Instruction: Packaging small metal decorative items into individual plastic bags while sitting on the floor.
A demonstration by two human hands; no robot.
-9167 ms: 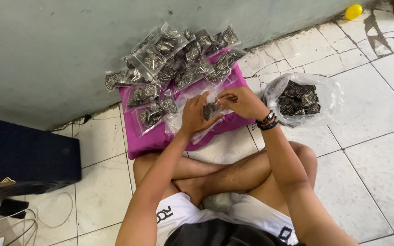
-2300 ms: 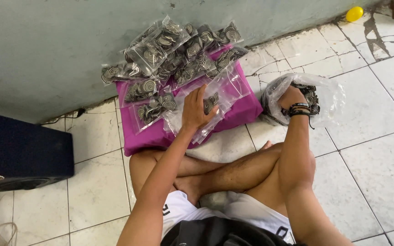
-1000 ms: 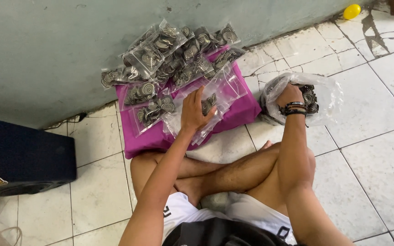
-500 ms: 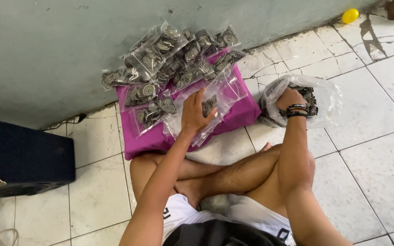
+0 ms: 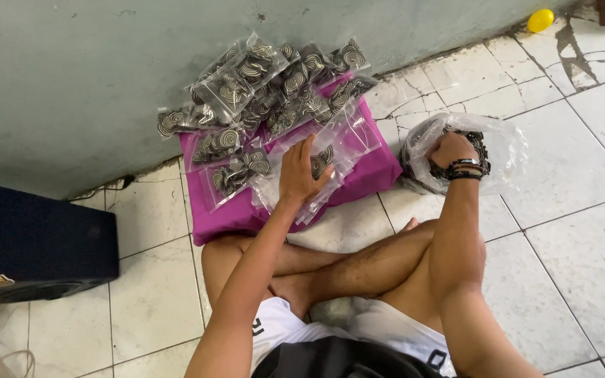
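On the magenta pad [image 5: 246, 217], the left hand [image 5: 301, 171] lies flat, fingers spread and pressing a clear pouch [image 5: 330, 157] with a few dark spiral pieces inside; it pins the pouch down, not clenched around it. Far behind the fingers, filled pouches [image 5: 267, 80] pile up against the grey wall [image 5: 71, 84], some spilling left off the pad.

Over to the right, the right hand [image 5: 451, 148] has gone into the big plastic bag [image 5: 505, 150] on the tiles; nine seconds back it was at the pouch beside the left hand, and for the last couple of seconds it has stayed down in the bag. Its fingers are buried among the loose dark pieces, so I cannot tell whether they are closed on anything. Black bands ring the wrist [image 5: 465, 168].

My read: the pouch waits held open-side right, another handful being fetched.

Nearer, crossed legs; far right, a yellow ball [image 5: 540, 19]; left, a dark box [image 5: 36, 245].
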